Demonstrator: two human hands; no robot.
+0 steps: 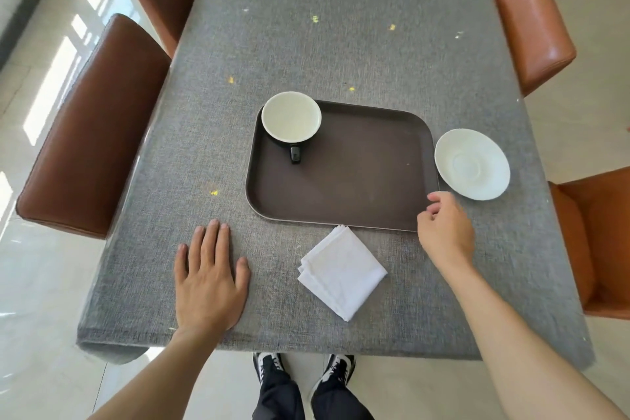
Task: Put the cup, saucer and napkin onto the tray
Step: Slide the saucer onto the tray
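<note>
A dark brown tray (358, 181) lies on the grey tablecloth. A cup (291, 118), white inside and black outside, stands in the tray's far left corner with its handle towards me. The white saucer (472, 164) rests on the cloth just right of the tray. A folded white napkin (342, 271) lies on the cloth in front of the tray. My left hand (209, 278) lies flat on the cloth, fingers apart, left of the napkin. My right hand (445, 227) hovers at the tray's near right corner, fingers loosely curled, holding nothing.
The table (341, 27) stretches away from me under the grey cloth. Brown leather chairs (92, 126) stand along the left side and orange ones (531, 20) along the right. My feet (303, 372) show below the near table edge.
</note>
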